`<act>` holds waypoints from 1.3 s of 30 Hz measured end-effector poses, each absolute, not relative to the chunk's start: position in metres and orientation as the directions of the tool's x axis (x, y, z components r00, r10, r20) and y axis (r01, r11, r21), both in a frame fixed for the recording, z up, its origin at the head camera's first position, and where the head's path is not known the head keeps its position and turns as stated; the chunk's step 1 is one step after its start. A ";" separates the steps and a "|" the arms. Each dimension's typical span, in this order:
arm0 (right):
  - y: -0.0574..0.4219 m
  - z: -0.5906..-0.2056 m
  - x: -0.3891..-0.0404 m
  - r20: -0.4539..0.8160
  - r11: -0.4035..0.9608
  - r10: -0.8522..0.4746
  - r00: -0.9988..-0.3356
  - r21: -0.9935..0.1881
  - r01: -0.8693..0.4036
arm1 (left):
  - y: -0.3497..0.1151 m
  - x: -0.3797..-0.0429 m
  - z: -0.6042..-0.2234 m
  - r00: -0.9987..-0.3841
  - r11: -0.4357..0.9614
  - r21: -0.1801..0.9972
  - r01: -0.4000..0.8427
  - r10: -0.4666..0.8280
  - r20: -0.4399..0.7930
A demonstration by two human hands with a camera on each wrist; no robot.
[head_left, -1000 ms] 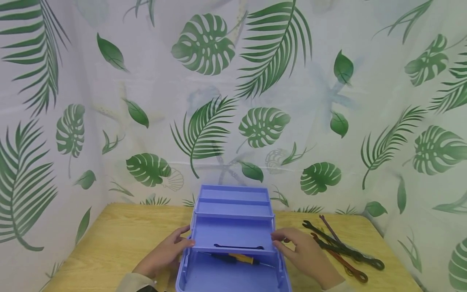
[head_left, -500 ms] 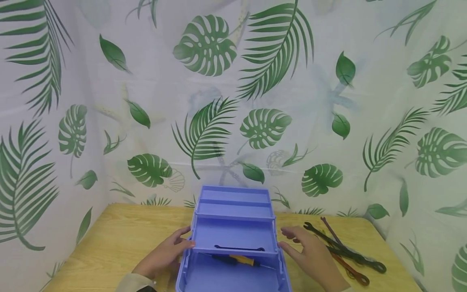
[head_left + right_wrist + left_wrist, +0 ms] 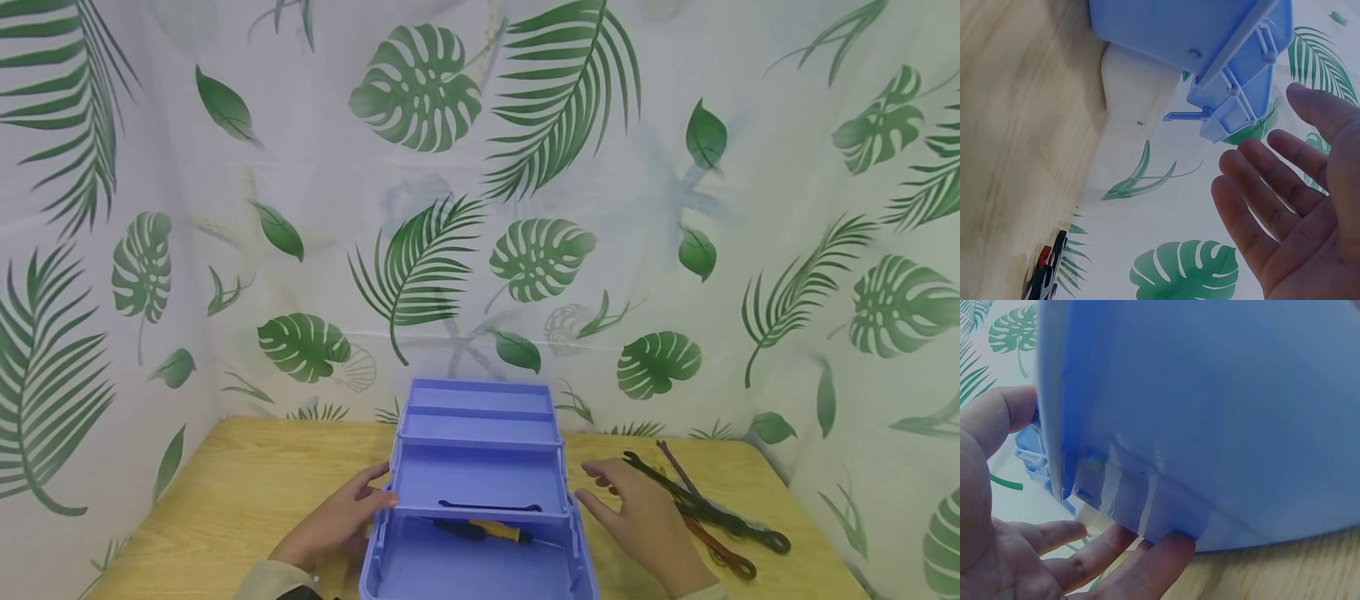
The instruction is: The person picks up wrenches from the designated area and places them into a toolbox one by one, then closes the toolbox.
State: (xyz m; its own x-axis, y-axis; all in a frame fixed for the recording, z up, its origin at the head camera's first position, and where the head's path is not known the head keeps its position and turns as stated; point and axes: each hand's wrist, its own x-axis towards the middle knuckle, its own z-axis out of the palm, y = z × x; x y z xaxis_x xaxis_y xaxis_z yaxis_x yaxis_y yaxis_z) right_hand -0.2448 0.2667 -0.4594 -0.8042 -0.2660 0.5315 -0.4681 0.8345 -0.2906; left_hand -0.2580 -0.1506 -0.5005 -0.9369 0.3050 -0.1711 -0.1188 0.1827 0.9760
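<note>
A blue toolbox point(image 3: 465, 575) stands with its stepped trays raised. In the middle tray point(image 3: 480, 479) lies a dark wrench point(image 3: 491, 507) along the front edge. A yellow-and-black screwdriver point(image 3: 498, 531) is in the bottom compartment, partly under the tray. My left hand point(image 3: 341, 517) holds the left side of the toolbox, thumb over the rim and fingers against the outer wall, as the left wrist view shows. To the right of the toolbox hovers my right hand point(image 3: 637, 521), apart from it, fingers loosely spread and nothing in them.
Several wrenches lie crossed in a pile on the right, among them a black wrench point(image 3: 750, 532) and a reddish one point(image 3: 723, 554). The wooden table point(image 3: 247, 467) meets a leaf-patterned curtain point(image 3: 450, 192) at the back.
My right hand has drawn away from the tray's right edge, a short way to the right, and its fingers have spread. The left hand has stayed on the toolbox.
</note>
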 end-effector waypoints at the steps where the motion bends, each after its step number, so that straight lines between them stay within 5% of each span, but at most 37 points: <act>1: 0.267 -0.460 -0.245 0.531 0.835 -0.265 -0.805 -0.292 -0.467 | -0.151 -0.258 -0.500 -0.937 0.183 0.976 -0.117 0.305 -0.170; 39: 0.297 -0.463 -0.251 0.377 0.893 -0.159 -0.912 -0.339 -0.296 | -0.151 -0.259 -0.505 -0.937 0.165 0.978 -0.127 0.304 -0.174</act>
State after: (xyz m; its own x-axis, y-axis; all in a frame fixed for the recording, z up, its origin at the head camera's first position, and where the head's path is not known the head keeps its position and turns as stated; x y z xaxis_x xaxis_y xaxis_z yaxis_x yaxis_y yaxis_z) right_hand -0.2509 0.2966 -0.4627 -0.9122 -0.1594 0.3774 -0.2962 0.8931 -0.3387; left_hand -0.2590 -0.1513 -0.5052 -0.9366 0.3044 -0.1735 -0.1275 0.1652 0.9780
